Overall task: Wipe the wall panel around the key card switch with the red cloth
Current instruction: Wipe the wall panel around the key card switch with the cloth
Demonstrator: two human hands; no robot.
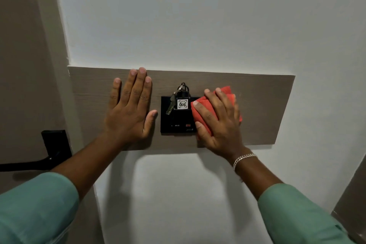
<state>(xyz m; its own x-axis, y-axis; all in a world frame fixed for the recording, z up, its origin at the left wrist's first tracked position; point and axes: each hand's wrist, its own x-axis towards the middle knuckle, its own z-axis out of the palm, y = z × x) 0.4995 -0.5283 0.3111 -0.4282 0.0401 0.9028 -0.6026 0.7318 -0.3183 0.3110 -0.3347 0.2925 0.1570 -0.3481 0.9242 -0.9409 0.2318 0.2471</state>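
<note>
A grey-brown wood-grain wall panel point(263, 105) runs across a white wall. At its middle sits a black key card switch point(176, 123) with a key tag marked 406 point(182, 104) and keys point(171, 103) hanging in its slot. My right hand point(219, 123) presses a folded red cloth point(227, 93) flat against the panel at the switch's right edge, the cloth overlapping that edge. My left hand point(130, 107) lies flat on the panel just left of the switch, fingers spread, holding nothing.
A black door handle and its plate point(56, 144) stick out at the left on a beige door. The white wall point(198, 16) surrounds the panel. A brown surface edge point(352, 200) shows at the lower right.
</note>
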